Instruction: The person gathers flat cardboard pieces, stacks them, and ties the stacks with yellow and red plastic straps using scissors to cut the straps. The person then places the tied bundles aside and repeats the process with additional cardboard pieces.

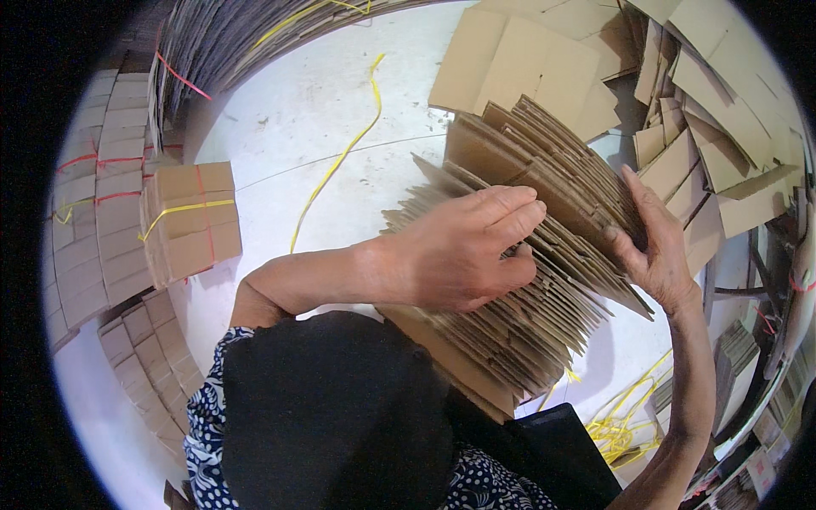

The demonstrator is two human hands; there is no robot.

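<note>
Pale floor (276, 127), cardboard sheets (565, 174) between the hands (455, 251)

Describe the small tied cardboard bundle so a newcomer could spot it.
Find the white floor, then the large block of stacked cardboard at the picture's left. Just right of that block is the small bundle. Unlike its neighbours, its face shows a yellow strap crossing a red strap.

Brightly lit floor (272, 119), soft shadows, strong fisheye curvature, black corners
</note>
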